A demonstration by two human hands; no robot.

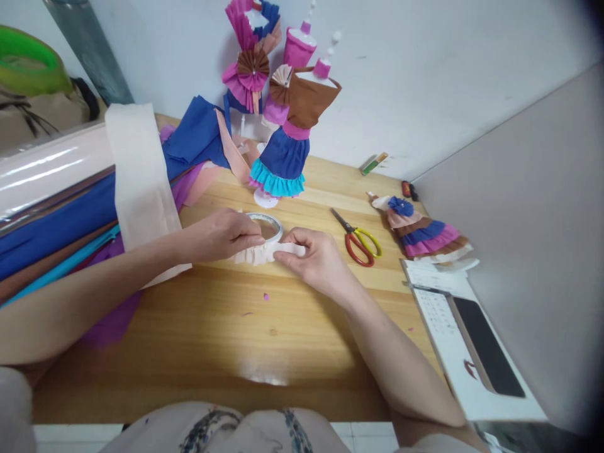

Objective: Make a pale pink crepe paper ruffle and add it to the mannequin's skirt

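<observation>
My left hand (231, 234) presses its fingers together on a cream ruffled paper strip (255, 254), close above the wooden table. The strip's pleats lie to the left, and a flat white end runs to the right. That end is pinched between thumb and fingers of my right hand (312, 255). Directly behind the strip sits a roll of white tape (271, 221), partly covered by my left hand. Scissors (357, 241) with one red and one yellow handle lie to the right of my right hand.
Behind my hands stand small dress forms in crepe-paper dresses (287, 154). Folded crepe paper (141, 170) and wrapped rolls fill the left. At right lie another paper dress (427, 233), a green knife (374, 164), and a white box with a phone (491, 346).
</observation>
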